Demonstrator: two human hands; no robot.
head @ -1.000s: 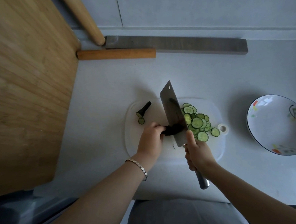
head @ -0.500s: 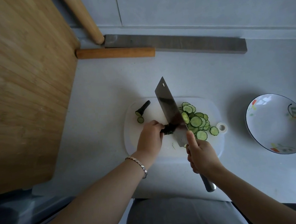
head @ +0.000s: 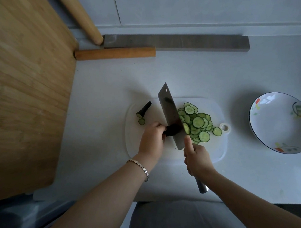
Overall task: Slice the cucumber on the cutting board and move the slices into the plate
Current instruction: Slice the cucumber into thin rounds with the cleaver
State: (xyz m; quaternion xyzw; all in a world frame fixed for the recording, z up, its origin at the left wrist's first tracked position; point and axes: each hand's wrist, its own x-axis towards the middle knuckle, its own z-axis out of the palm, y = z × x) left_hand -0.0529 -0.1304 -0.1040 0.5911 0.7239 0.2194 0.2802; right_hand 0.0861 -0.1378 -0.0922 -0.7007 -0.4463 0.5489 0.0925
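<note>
Item: white cutting board (head: 214, 150), flat on the pale countertop (head: 106, 81), square in front of the person. On it, centre: the last dark stub of the cucumber (head: 171, 130), lying crosswise and pinched at its left end by the curled fingertips of the left hand (head: 151, 139). I judge this grip steadies the short piece while keeping the fingertips back from the edge. Cleaver (head: 170, 115): broad steel blade, tip pointing away from the person, edge down at the stub's right end. The right hand (head: 196, 158) is wrapped round the metal handle (head: 201, 186) with the forefinger stretched along the blade's flank, probably to steer thin cuts. Slices (head: 198, 123): a loose overlapping heap of thin green rounds just right of the blade, where each falls as cut. One leans on the blade face, and another lies a little apart near the board's hanging hole (head: 225, 127). Trimmed stem end (head: 143, 110) and one small round (head: 141, 121): set at the board's far left, apparently discards. Plate (head: 279, 129): white, flower-painted, dark-rimmed, on the counter well right of the board, holding no slices yet. It sits on the knife-hand side, handy for carrying the heap across. Slicing looks nearly complete. Also present: large wooden board (head: 20, 89) at left, two rolling pins (head: 115, 53), grey metal strip (head: 185, 42) by the wall, and bracelet (head: 139, 167) on the left wrist.
</note>
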